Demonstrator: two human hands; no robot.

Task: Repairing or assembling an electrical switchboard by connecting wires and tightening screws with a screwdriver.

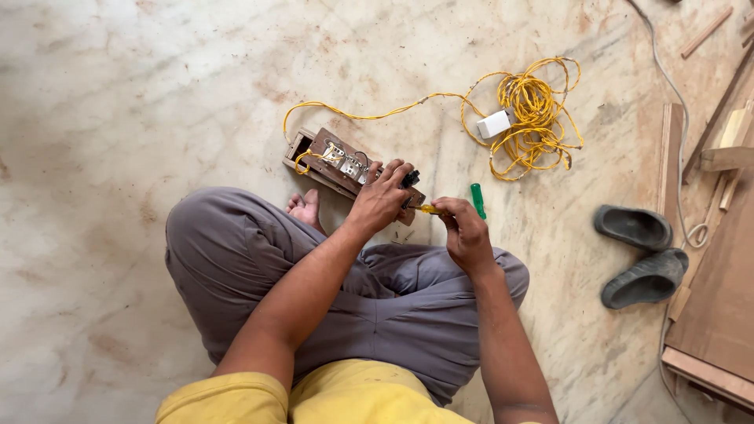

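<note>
1. Person sat cross-legged on the marble floor (pixel 118 94) in grey trousers (pixel 393 306); a bare foot (pixel 305 208) showed beside the knee.
2. Right hand (pixel 466 234) was closed around a yellow-shafted screwdriver (pixel 431 210); most of the tool was buried in the fist, tip pointing left toward the box. A green handle (pixel 477 200) stood just behind the knuckles; whether it belonged to the same tool could not be told.
3. Left hand (pixel 382 196) lay clamped over the near end of an open wooden switch box (pixel 338 166), fingers curled over its edge.
4. Inside the box: white switch parts and loops of yellow wire; finer detail too small to read.
5. Yellow cable (pixel 534 118) ran from the box to a loose coil with a white plug (pixel 494 124) on it.
6. Farther right: two dark slippers (pixel 640 255), wooden planks (pixel 719 298) cut off by the edge.
</note>
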